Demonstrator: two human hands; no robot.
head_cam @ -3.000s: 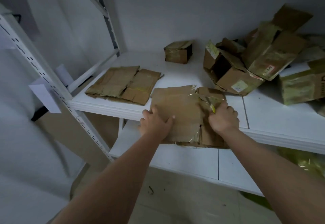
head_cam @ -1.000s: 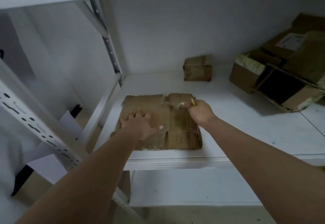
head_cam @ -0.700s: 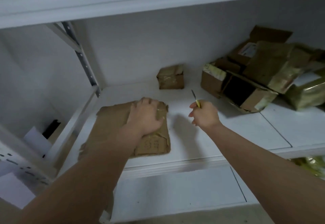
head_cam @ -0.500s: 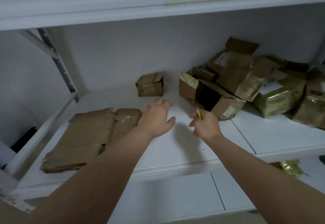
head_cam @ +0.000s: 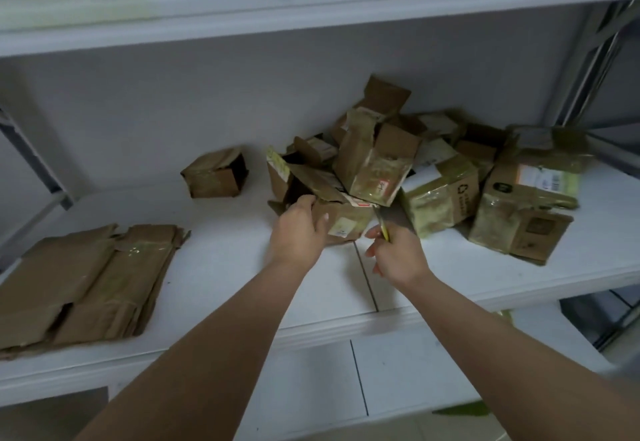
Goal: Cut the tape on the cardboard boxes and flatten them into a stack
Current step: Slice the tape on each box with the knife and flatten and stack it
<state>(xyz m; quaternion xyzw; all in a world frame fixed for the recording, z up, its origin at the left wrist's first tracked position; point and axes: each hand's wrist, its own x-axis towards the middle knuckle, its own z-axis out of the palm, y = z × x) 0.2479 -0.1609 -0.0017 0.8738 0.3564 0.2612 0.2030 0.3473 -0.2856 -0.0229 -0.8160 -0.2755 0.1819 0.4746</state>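
A stack of flattened cardboard (head_cam: 86,281) lies at the left of the white shelf (head_cam: 221,267). A pile of taped brown boxes (head_cam: 440,177) fills the right half. My left hand (head_cam: 299,232) grips the near left corner of an open-ended box (head_cam: 341,220) at the front of the pile. My right hand (head_cam: 398,255) is closed around a small yellow cutter (head_cam: 382,231), its tip pointing up beside that box's right side. A small separate box (head_cam: 216,173) sits alone near the back wall.
An upper shelf (head_cam: 311,7) hangs low overhead. A lower shelf (head_cam: 381,378) juts out below the front edge. Metal uprights stand at the far left (head_cam: 31,160) and far right (head_cam: 595,56). Bare white shelf lies between the flat stack and the pile.
My left hand left the flattened stack, swung right and took hold of the front box in the pile. My right hand with the cutter moved right alongside it. The view panned right.
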